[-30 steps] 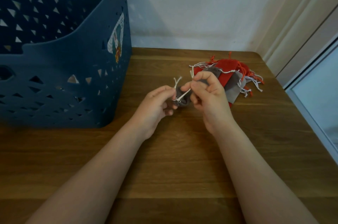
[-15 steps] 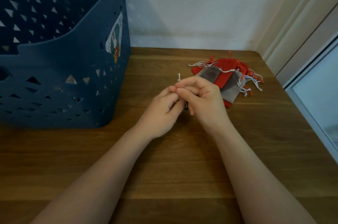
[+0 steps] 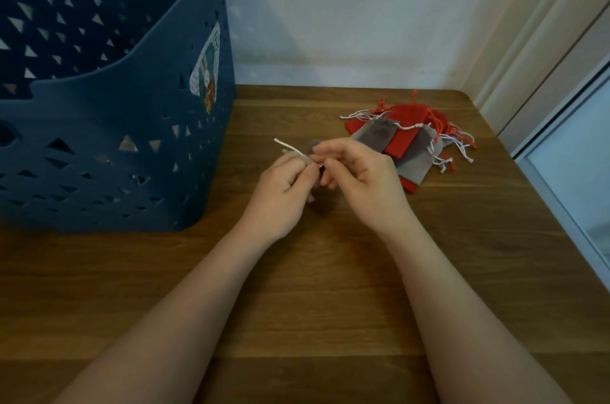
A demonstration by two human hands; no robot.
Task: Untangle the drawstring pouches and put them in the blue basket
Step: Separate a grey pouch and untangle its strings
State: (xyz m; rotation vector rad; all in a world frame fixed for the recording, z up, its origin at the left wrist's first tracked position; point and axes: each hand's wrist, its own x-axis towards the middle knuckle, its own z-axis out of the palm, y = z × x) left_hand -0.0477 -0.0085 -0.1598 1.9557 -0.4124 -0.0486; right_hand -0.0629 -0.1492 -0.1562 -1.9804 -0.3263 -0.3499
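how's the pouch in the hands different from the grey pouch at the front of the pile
The held pouch is pinched between the left hand and right hand, mostly hidden; the front grey pouch lies flat and untouched in the pile on the table. The held one's white cord sticks up; the other's trails sideways. Both look grey.

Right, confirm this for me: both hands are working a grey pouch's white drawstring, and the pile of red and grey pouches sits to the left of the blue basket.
One thing is wrong: in the head view the pile of red and grey pouches lies to the right of the blue basket, not the left. The rest holds: left hand and right hand work the white drawstring of a grey pouch.
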